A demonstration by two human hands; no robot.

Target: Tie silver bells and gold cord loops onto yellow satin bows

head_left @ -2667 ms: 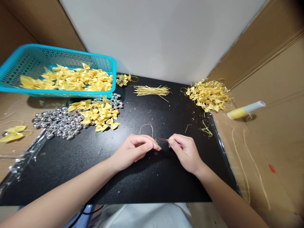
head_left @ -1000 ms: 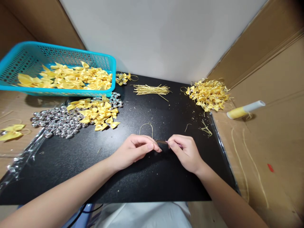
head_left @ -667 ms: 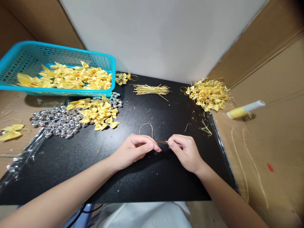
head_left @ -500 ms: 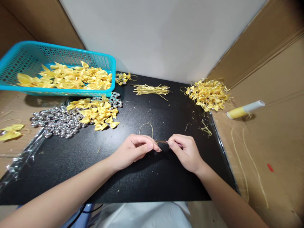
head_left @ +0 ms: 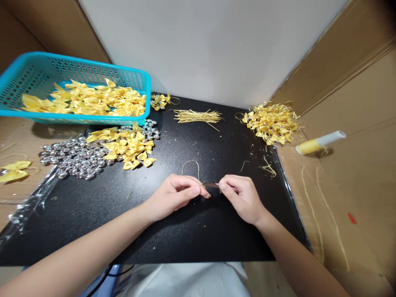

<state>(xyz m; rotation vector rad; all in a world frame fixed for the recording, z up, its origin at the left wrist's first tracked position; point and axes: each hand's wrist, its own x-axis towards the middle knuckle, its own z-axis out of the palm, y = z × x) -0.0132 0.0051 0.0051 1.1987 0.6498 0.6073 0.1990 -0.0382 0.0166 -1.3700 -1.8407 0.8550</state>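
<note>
Head view: black flat tabletop [head_left: 173, 243], strewn with gold clippings [head_left: 269, 169], stood against a smooth pale-grey wall [head_left: 210, 45] between brown cardboard panels [head_left: 355, 82]; left hand [head_left: 177, 193], fingertips pinched, held a thin gold cord loop [head_left: 198, 167] over the tabletop; right hand [head_left: 243, 197], curled closed, gripped a slim dark-bladed tool [head_left: 212, 185], tip near the left hand.

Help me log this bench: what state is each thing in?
Left hand, pinching
Cord, looped, held
Right hand, closed
Thin tool, held
Basket, open, partly filled
Yellow bows, heaped
Silver beads, loose, partly covered
Gold strands, loosely piled
Corded bows, heaped
Tube, one end open
</note>
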